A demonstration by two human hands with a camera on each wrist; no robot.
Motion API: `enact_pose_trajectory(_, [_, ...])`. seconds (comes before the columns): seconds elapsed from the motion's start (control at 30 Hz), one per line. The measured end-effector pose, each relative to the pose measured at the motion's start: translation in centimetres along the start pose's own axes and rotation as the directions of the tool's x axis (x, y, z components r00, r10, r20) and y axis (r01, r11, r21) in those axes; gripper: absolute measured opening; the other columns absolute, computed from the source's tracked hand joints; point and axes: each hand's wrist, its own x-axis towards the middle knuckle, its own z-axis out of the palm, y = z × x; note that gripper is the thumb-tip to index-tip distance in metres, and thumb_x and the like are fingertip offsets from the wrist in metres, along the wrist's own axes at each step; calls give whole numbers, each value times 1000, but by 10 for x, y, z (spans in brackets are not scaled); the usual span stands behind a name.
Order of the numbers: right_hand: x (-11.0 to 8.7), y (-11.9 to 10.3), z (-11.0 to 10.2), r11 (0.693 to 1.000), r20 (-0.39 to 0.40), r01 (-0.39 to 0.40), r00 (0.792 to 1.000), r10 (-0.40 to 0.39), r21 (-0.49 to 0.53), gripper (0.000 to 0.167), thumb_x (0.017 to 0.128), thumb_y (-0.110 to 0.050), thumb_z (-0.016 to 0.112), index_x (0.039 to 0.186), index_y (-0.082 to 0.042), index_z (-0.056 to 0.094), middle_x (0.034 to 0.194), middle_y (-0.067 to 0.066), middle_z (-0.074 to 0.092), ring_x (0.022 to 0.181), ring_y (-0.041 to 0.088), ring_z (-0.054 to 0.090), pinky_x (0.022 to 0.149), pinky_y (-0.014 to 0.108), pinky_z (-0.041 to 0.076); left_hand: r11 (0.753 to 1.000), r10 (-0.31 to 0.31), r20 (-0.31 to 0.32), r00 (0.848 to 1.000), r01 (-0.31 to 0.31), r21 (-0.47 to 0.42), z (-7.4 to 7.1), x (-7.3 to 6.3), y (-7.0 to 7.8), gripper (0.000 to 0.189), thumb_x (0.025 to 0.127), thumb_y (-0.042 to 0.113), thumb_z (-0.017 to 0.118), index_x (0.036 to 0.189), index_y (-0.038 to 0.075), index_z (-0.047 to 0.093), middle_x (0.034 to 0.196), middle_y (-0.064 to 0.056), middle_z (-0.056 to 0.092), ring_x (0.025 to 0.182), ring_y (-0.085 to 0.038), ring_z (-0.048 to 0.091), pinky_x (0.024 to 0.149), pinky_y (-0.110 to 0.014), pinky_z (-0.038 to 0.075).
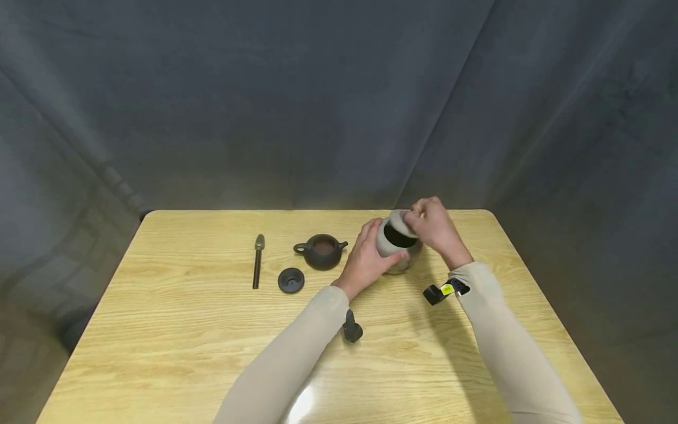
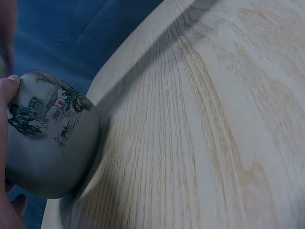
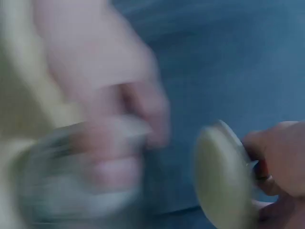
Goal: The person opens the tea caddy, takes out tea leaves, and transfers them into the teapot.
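A round grey ceramic jar [image 1: 412, 259] with a dark opening stands at the table's back right. My left hand [image 1: 369, 258] grips it from the left, thumb across the near side. A landscape painting in green and black decorates the jar wall [image 2: 52, 143] in the left wrist view. At the mouth, my right hand [image 1: 433, 227] pinches the pale round lid [image 1: 401, 225], tilted up off the opening. The right wrist view shows the lid [image 3: 217, 176] edge-on, apart from the blurred jar, with the right-hand fingers [image 3: 281, 157] curled at its top side.
Left of the jar sits a small dark teapot [image 1: 324, 259], uncovered, its spout facing right. Its round dark lid [image 1: 291, 280] lies nearer me. Farther left is a slim scoop [image 1: 258, 262] with a dark handle. Dark curtains [image 1: 296, 118] hang behind the wooden table [image 1: 175, 318].
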Motion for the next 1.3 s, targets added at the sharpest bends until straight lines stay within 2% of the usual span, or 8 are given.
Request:
enact_pose_trajectory(0.13, [1,-19,-40,999,-135,40,990,-35,34,33,103,-19,60,74,-4,50,129,26,60,121,41,58,94,50,47,1000,-6,-7,1000,6,19,-4,2,-1,95,94,54,78,168,17,31,173,-3,32,154,-28,45,116,-46,52])
enact_pose_trajectory(0.23, [0,-21,-53,999,-91,17,996,-14,30,33,105,-23,62,81,-2,55,141,27,55,136,42,50,104,57,45,1000,-13,-27,1000,13,23,-8,3,-4,94,94,54,78,167,17,32,173,-3,33,155,-28,44,117,-47,51])
enact_pose_trajectory(0.4, [-10,12,-39,997,59,-68,996,66,26,35,107,-28,61,85,-1,56,139,33,52,132,48,51,100,56,47,1000,-15,-27,1000,15,4,-8,2,-7,95,94,54,79,167,15,32,173,-2,33,154,-28,46,116,-47,51])
enact_pose_trajectory(0.53, [-18,38,-29,989,113,-144,984,141,17,31,105,-29,62,88,-4,54,120,25,58,95,37,61,76,43,50,1000,-25,-14,1000,24,-17,-7,0,-7,96,94,54,79,168,18,31,173,-1,31,154,-27,45,116,-47,51])
enact_pose_trajectory(0.6, [-20,49,-27,986,123,-163,979,159,19,30,105,-27,63,88,-4,54,103,16,58,74,25,52,64,35,43,999,-24,-18,1000,24,-22,-7,0,-6,96,93,53,79,168,19,30,174,-1,31,155,-27,45,118,-48,50])
enact_pose_trajectory(0.67, [-22,59,-23,984,139,-177,975,172,20,28,104,-25,65,88,-3,57,93,11,57,67,19,45,59,31,40,999,-25,-24,999,24,-24,-7,-1,-6,96,93,53,80,168,21,30,174,-1,31,155,-27,44,118,-48,49])
enact_pose_trajectory(1.0, [-25,99,-10,953,226,-301,926,303,-43,31,107,-25,62,105,5,64,110,17,62,96,28,53,76,33,41,1000,-20,-37,999,19,-16,-5,-1,-8,96,93,53,80,167,18,32,173,-1,32,154,-28,46,117,-49,50])
enact_pose_trajectory(1.3, [-27,118,-4,930,229,-364,902,367,-59,31,109,-23,56,111,8,63,124,24,62,104,31,55,79,32,43,999,-45,-18,999,45,-18,-5,-3,-7,97,93,55,80,169,22,29,175,1,30,153,-28,48,115,-49,52])
